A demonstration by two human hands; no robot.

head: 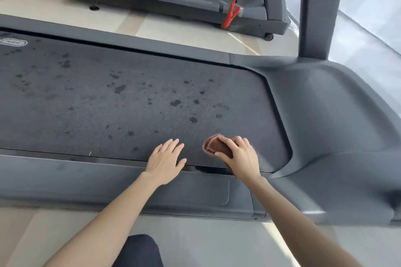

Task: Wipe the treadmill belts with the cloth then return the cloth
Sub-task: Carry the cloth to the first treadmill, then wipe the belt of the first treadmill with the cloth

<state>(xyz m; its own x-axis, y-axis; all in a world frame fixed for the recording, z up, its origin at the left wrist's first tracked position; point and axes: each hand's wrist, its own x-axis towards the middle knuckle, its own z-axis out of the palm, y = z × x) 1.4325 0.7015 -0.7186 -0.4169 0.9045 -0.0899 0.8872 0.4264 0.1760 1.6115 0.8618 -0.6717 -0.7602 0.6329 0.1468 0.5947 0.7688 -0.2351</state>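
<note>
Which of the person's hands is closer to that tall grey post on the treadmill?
Right. The right hand, gripping the brown cloth on the belt, is on the side of the post. The left hand, fingers spread at the belt's near edge, is further off.

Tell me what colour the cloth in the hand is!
The cloth is reddish brown with a paler pink edge, best seen in the head view.

Belt point(130, 97) matt, rough; cloth point(217, 146) fuzzy.
</note>
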